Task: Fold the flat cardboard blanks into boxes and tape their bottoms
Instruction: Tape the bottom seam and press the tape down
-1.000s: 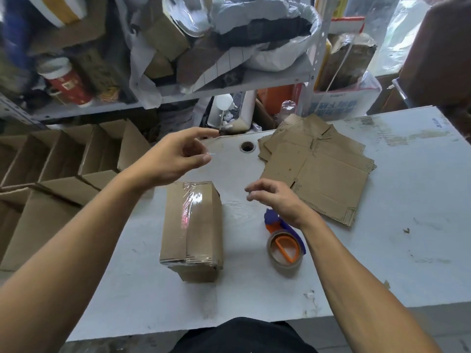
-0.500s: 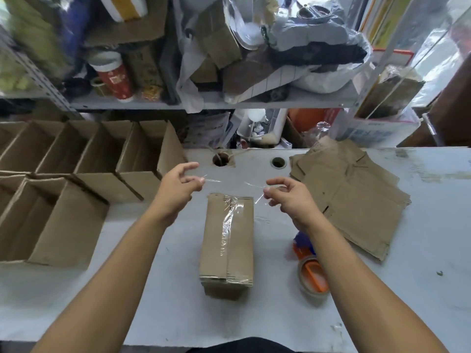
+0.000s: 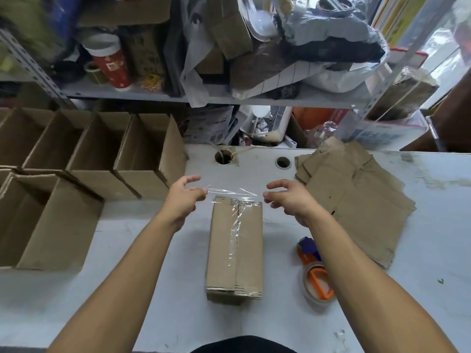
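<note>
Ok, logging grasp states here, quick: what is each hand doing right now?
Left hand: pinching one end of the clear tape strip.
Right hand: pinching the strip's other end, stretched above the box.

The open boxes (image 3: pixel 38 174) run off the left edge; shelf clutter (image 3: pixel 229 34) is blurred.

Your worktable (image 3: pixel 420 250) is pale grey, scuffed, with two round cable holes at the back edge. Directly on it: one folded box (image 3: pixel 235 250) at centre, taped seam up; tape dispenser (image 3: pixel 317 276) just right of it; stack of flat cardboard blanks (image 3: pixel 356 200) at right rear; rows of open finished boxes (image 3: pixel 84 159) crowding the left side.
</note>
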